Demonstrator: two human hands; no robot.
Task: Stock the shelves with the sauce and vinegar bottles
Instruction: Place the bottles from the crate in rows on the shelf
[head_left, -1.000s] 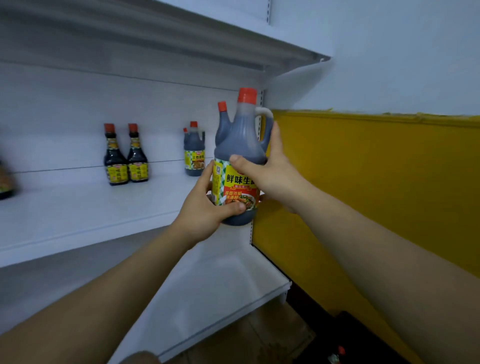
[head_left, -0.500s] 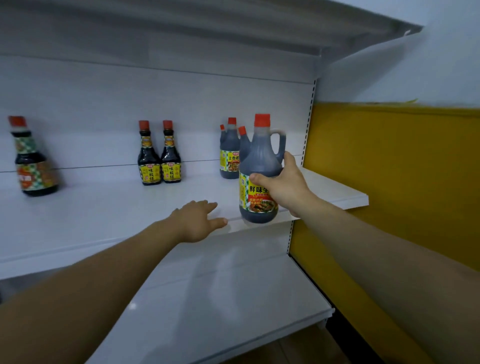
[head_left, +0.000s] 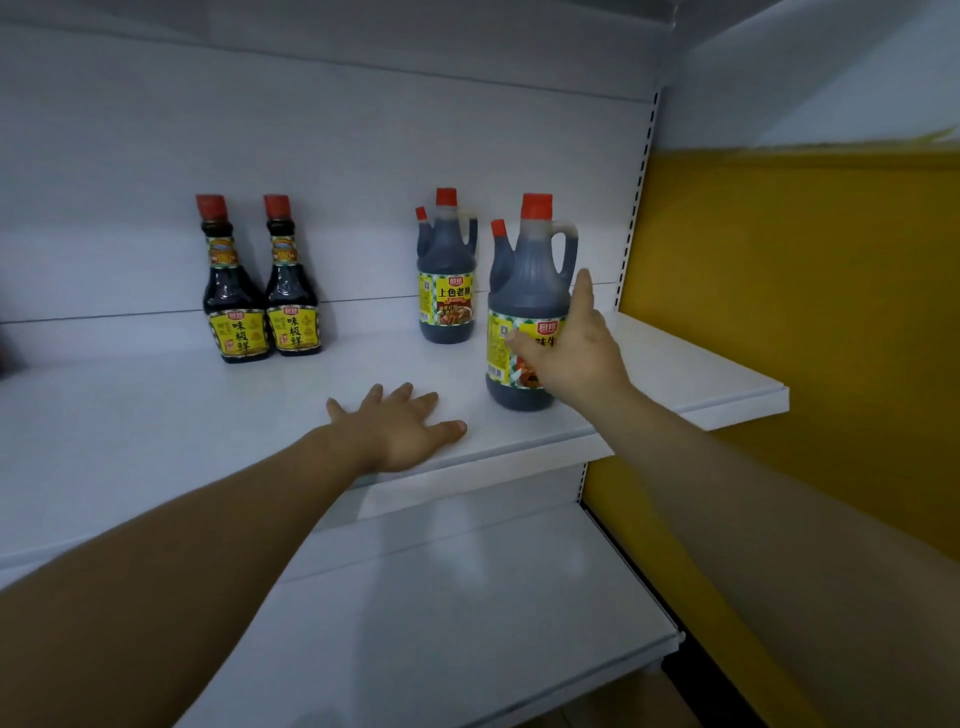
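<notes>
A large dark soy sauce jug (head_left: 524, 291) with a red cap, a handle and a yellow label stands upright near the front of the white middle shelf (head_left: 156, 415). My right hand (head_left: 571, 358) holds its lower body, thumb across the label and a finger reaching up its right side. My left hand (head_left: 400, 431) lies flat, fingers spread, on the shelf's front edge to the left of the jug. Behind the jug stands a matching jug (head_left: 447, 280), with further red caps partly hidden. Two slim sauce bottles (head_left: 262, 291) stand side by side at the back left.
A white lower shelf (head_left: 467, 597) juts out below. A yellow panel (head_left: 805, 312) closes off the right side beyond the perforated shelf upright (head_left: 636, 208). The underside of an upper shelf spans the top. A dark object shows at the far left edge.
My right hand has carried the jug forward and set it upright on the middle shelf. My left hand let go of the jug a second ago and now rests flat on the shelf edge.
</notes>
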